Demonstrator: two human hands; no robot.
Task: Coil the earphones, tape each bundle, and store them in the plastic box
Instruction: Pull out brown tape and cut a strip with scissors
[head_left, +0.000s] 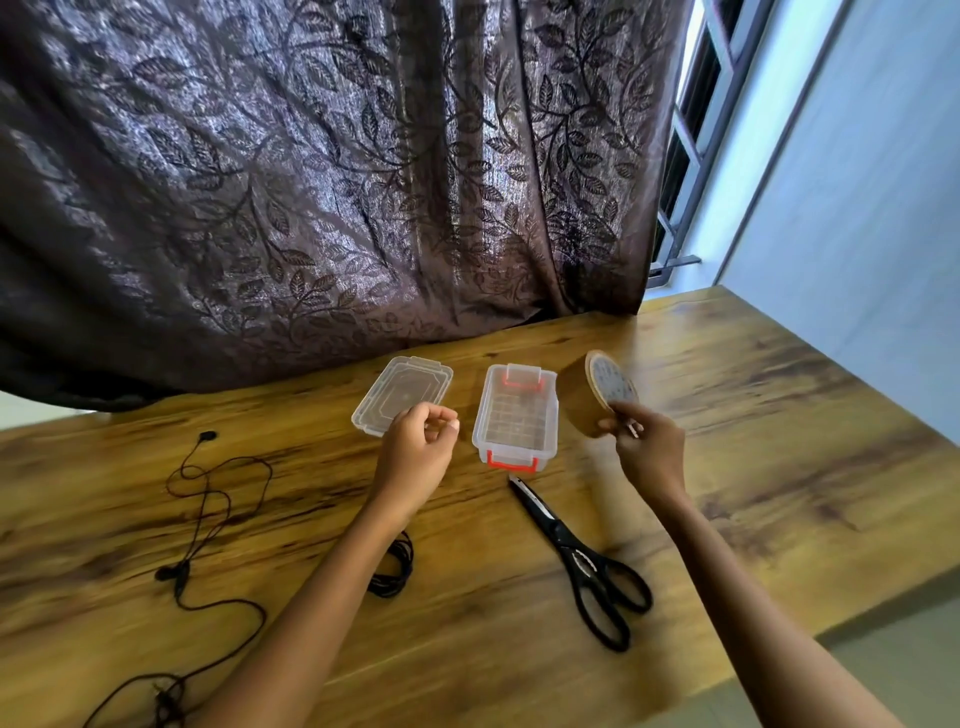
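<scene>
Fingers (626, 415) of R hand (647, 447) pinch lower rim of brown tape roll (584, 400). Roll is held on edge, clear of the bench (753, 415), just right of plastic box (482, 426).

L hand (415, 449) is raised at near corner of lid (402, 392), just left of box. Its fingers are curled in, thumb close to index tip, nothing visible in grip.

Box: clear w/ red latches, upright, open on bench. Lid lies flat to its left, not touching.

Black earphone bundle (397, 566), coiled, on bench, partly hidden under L forearm; tape on it can't be made out.

Second earphone set (208, 519) is uncoiled, cable strewn over bench at left.

Scissors (582, 556), black handles, blades closed, lie near front of box w/ tips toward it.

Patterned curtain (311, 182) hangs behind bench.
</scene>
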